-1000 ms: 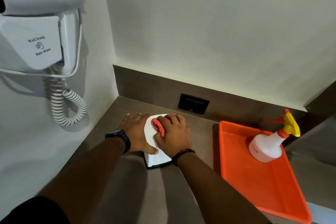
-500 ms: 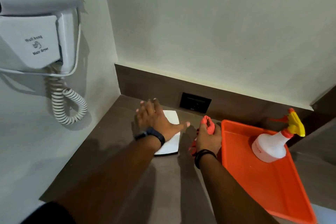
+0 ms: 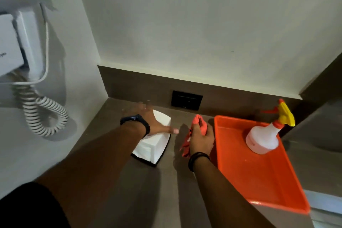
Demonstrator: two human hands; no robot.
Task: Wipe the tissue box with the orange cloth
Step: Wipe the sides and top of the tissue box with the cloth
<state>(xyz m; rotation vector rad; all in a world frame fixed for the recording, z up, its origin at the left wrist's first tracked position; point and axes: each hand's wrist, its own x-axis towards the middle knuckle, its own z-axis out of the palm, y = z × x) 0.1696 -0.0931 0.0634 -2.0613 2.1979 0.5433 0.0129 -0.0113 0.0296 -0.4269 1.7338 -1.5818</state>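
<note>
Bare brown countertop (image 3: 114, 187) lies open in the near middle. To the right, the orange plastic tray (image 3: 259, 177) with a white spray bottle (image 3: 262, 139) walls off that side. The white tissue box (image 3: 153, 146) blocks the far left, leaving a narrow gap beside the tray. A white coiled cord (image 3: 44, 116) hangs against the left wall.

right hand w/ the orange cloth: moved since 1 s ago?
Yes. The right hand, gripping the orange cloth, has left the tissue box and shifted right, now beside the orange tray.
</note>
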